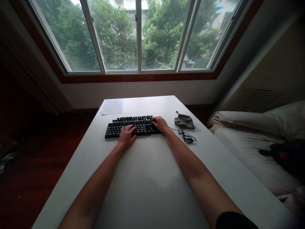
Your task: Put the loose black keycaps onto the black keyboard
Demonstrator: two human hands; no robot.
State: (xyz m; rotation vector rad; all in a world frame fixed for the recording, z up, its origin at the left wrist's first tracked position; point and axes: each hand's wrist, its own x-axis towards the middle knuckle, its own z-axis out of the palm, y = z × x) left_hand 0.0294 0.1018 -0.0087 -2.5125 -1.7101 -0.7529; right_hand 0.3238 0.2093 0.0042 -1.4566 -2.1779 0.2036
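Observation:
A black keyboard (140, 127) lies on the white table, with a row of small dark keycaps (133, 118) lined up along its far edge. My left hand (126, 135) rests on the near middle of the keyboard, palm down and fingers apart. At the far right part of the keyboard, my right hand (160, 124) is closed, thumb and fingers bent together around a small dark piece that looks like a keycap. The fingers partly hide it. A coiled black cable (187, 137) lies to the right of my right hand, beside a crumpled grey cloth pouch (184, 121).
The white table (143, 171) reaches toward a wide window (139, 38). A printed sheet of paper (111, 106) lies at its far left corner. To the right stands a light-covered bed or couch (240, 140) with a dark bag (286, 156) on it. Reddish floor (54, 149) shows at the left.

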